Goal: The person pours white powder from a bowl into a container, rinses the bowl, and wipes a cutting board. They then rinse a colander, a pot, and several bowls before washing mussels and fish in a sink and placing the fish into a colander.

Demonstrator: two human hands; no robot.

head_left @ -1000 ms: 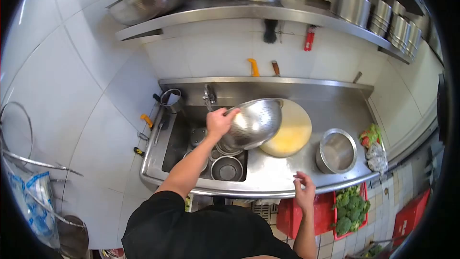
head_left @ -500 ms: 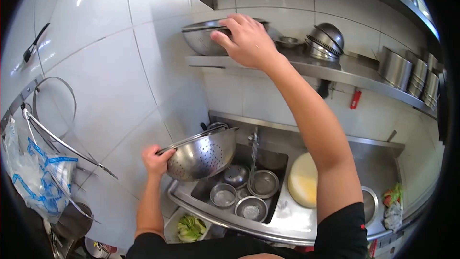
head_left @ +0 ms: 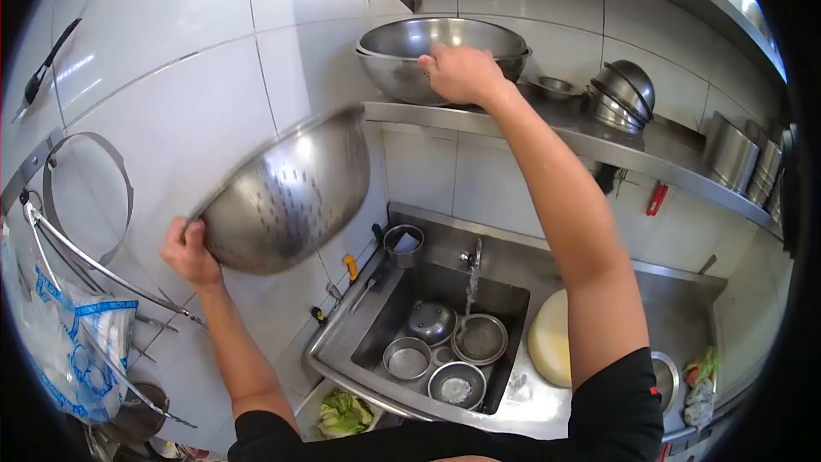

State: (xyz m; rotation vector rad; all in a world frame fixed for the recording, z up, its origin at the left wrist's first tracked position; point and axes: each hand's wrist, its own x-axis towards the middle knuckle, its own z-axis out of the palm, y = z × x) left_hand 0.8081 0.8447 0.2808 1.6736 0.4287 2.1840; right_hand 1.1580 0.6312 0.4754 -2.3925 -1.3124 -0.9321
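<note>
My left hand [head_left: 190, 253] is closed on the rim of a large perforated metal colander [head_left: 291, 192]. The colander is tilted up in the air, left of the sink, its holed side facing me. My right hand [head_left: 466, 75] reaches up to the shelf and is closed over the front rim of a wide metal bowl [head_left: 402, 34]. That bowl is nested in another large vessel, and both are on the shelf. Some fingertips of my right hand are hidden behind the hand.
Running water from a tap [head_left: 473, 258] falls into a sink [head_left: 368, 351] holding several small metal bowls. A round yellowish block [head_left: 547, 342] stands right of it. Metal cups [head_left: 731, 154] line the shelf [head_left: 547, 128]. Lettuce [head_left: 344, 413] lies below; plastic bags [head_left: 73, 351] hang left.
The colander has swung up and left, away from over the sink, in my left hand. My right hand has gone from spread above the shelf bowl to closed on its rim. The view has shifted.
</note>
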